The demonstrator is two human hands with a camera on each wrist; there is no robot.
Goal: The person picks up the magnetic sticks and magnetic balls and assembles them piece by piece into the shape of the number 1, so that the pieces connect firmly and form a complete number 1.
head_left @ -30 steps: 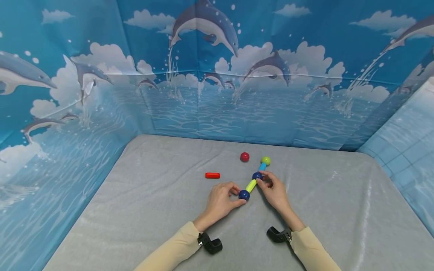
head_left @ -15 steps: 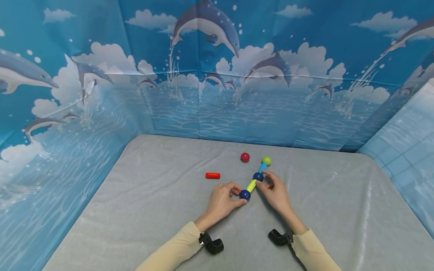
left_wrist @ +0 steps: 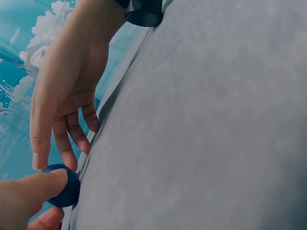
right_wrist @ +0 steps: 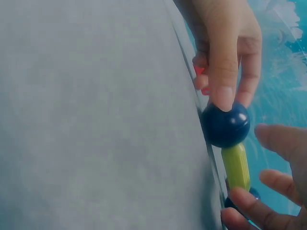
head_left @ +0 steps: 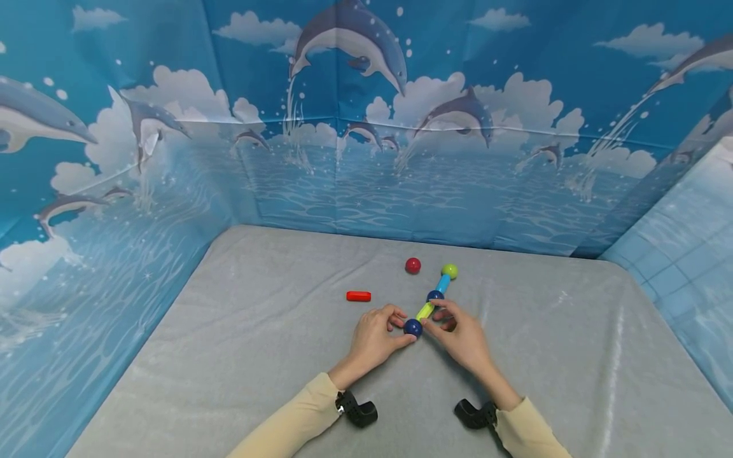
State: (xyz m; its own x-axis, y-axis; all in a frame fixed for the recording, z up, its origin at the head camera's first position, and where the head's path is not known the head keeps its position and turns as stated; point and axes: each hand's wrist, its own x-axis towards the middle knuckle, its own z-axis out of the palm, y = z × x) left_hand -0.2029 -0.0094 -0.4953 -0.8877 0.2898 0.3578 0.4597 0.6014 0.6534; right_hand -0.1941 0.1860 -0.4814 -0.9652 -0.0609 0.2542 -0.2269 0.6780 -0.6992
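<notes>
In the head view my left hand (head_left: pixel 373 336) pinches a dark blue ball (head_left: pixel 413 327) at the near end of a chain. A yellow-green rod (head_left: pixel 425 311) joins it to a second dark blue ball (head_left: pixel 435 297). Beyond that come a light blue rod (head_left: pixel 443 283) and a lime green ball (head_left: pixel 449 271). My right hand (head_left: pixel 462 337) is beside the yellow-green rod, thumb and fingers apart. The right wrist view shows a fingertip (right_wrist: pixel 238 195) over that rod's far end, while the left thumb (right_wrist: pixel 223 91) presses the blue ball (right_wrist: pixel 227 125).
A red ball (head_left: pixel 413 265) lies left of the lime green ball. A red rod (head_left: pixel 359 296) rests farther left on the grey cloth-covered table (head_left: pixel 275 331). A dolphin-print curtain (head_left: pixel 366 178) hangs behind the table and along both sides.
My right hand has moved from the far blue ball back towards me, down along the yellow-green rod. The left hand stays on the near blue ball, and the chain keeps its place.
</notes>
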